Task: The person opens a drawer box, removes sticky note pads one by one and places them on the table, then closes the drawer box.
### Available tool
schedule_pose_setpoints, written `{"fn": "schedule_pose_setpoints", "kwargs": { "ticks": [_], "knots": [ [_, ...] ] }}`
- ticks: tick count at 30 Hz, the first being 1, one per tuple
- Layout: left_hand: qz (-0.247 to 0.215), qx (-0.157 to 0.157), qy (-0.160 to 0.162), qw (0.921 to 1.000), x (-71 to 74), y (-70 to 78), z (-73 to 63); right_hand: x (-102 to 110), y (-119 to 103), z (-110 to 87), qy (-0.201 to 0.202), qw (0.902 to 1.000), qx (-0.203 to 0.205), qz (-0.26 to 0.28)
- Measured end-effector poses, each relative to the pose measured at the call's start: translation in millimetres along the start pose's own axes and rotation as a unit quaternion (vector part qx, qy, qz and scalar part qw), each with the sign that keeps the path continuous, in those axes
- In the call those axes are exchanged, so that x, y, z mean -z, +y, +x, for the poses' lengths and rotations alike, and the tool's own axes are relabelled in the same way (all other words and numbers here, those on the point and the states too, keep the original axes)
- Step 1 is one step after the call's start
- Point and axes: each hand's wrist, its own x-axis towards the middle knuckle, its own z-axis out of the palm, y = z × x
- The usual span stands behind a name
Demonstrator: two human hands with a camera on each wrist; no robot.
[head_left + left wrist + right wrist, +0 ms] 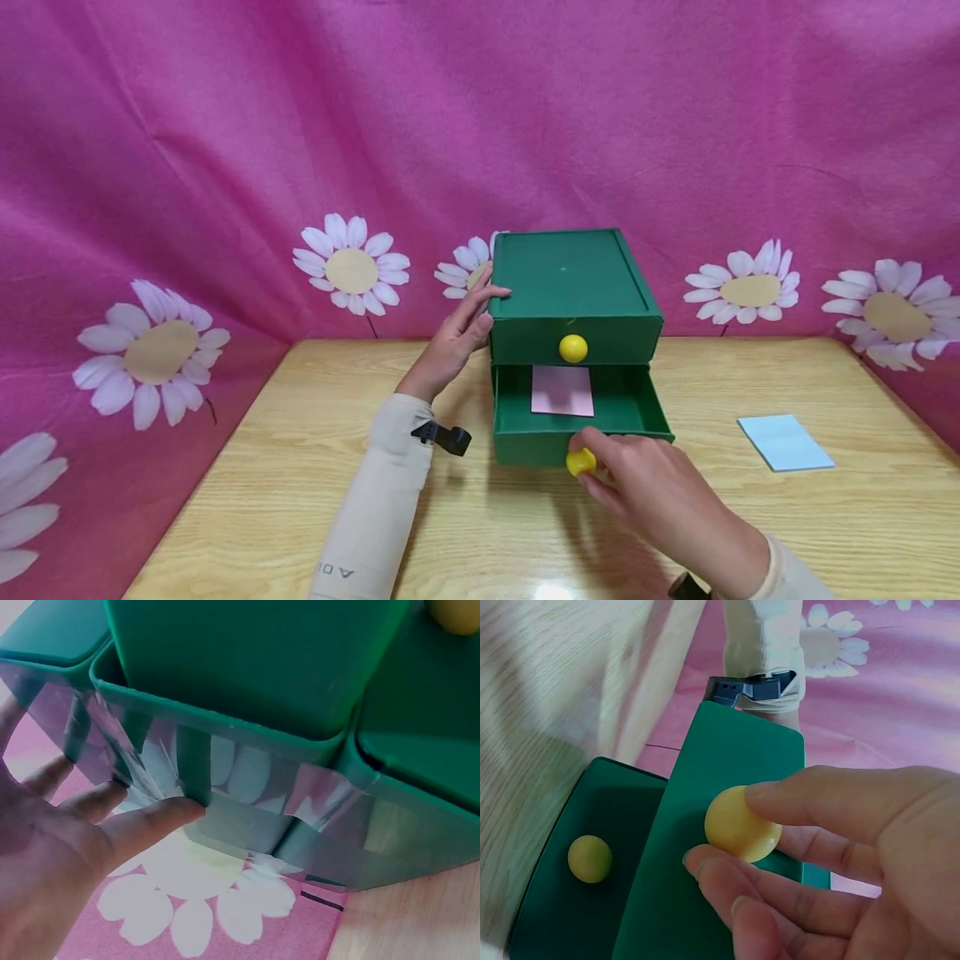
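Note:
A green two-drawer box (557, 271) stands on the table with its upper drawer (517, 340) closed and its lower drawer (525, 448) pulled out. Inside the lower drawer lies a pink square of paper (562, 392). My right hand (660, 483) pinches the yellow knob (739, 825) of the lower drawer between thumb and fingers. On the upper drawer's front is a second yellow knob (573, 348). With fingers extended, my left hand (453, 333) rests against the box's left side, fingertips at the top edge. The left wrist view shows that side's clear panel (247, 761).
A light blue square of paper (786, 442) lies on the wooden table (300, 467), right of the box. Behind the table hangs a pink cloth (480, 108) printed with white daisies. A black strap (442, 437) sits on the left sleeve.

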Motion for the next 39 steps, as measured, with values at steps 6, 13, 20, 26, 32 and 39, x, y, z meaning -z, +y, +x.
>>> {"fn": "schedule_pose_setpoints", "kwargs": {
  "ticks": [6,13,20,26,32,39],
  "knots": [
    [0.007,-0.011,0.002,0.9999,0.4,-2.4,-1.0,3,-1,-1.2,-0.015,0.9999,0.002,0.005],
    [0.046,-0.006,0.021,0.9987,-3.5,0.8,-4.4,3,-3,-2.1,-0.021,0.9998,0.004,0.004],
    [0.088,-0.02,0.038,0.9952,-7.8,3.3,-6.1,5,-5,-3.5,-0.026,0.9996,0.007,0.001],
    [0.081,-0.019,0.038,0.9958,-9.2,2.7,-6.1,6,-5,-5.4,-0.034,0.9993,0.013,0.004],
    [0.07,-0.012,0.039,0.9967,-9.4,3.7,-6.4,8,-6,-6.7,-0.049,0.9987,0.017,-0.004],
    [0.074,-0.007,0.042,0.9964,-10.3,5.7,-7.1,10,-7,-7.8,-0.088,0.9961,0.004,0.007]
  ]
}}
